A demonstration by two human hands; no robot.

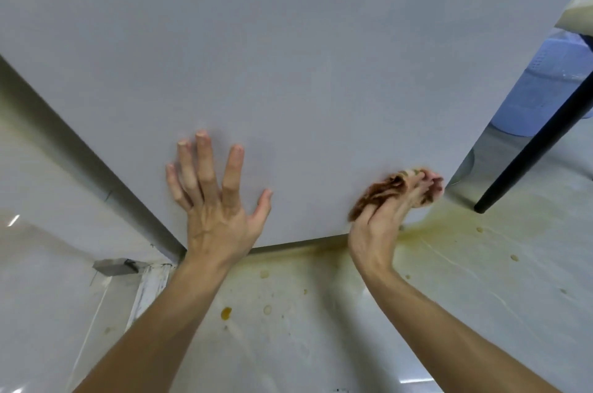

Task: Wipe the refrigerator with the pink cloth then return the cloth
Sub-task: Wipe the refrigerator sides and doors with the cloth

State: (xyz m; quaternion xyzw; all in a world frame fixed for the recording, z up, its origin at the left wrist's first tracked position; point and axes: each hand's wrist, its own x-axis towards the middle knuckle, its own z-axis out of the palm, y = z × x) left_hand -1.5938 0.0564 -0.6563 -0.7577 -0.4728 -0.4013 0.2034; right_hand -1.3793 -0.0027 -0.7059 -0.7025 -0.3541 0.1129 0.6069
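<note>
The grey refrigerator door [288, 55] fills most of the head view. My left hand [218, 200] lies flat on it near its lower edge, fingers spread and straight. My right hand [385, 219] grips the bunched cloth [385, 189], which looks pinkish-brown and blurred, and presses it against the door's lower right corner. Part of the cloth is hidden under my fingers.
The white floor [321, 312] below the door carries yellowish stains and drops. A black table leg [529, 149] slants down at the right, with a blue container [545, 84] behind it. A white wall and a grey trim strip [80, 142] run along the left.
</note>
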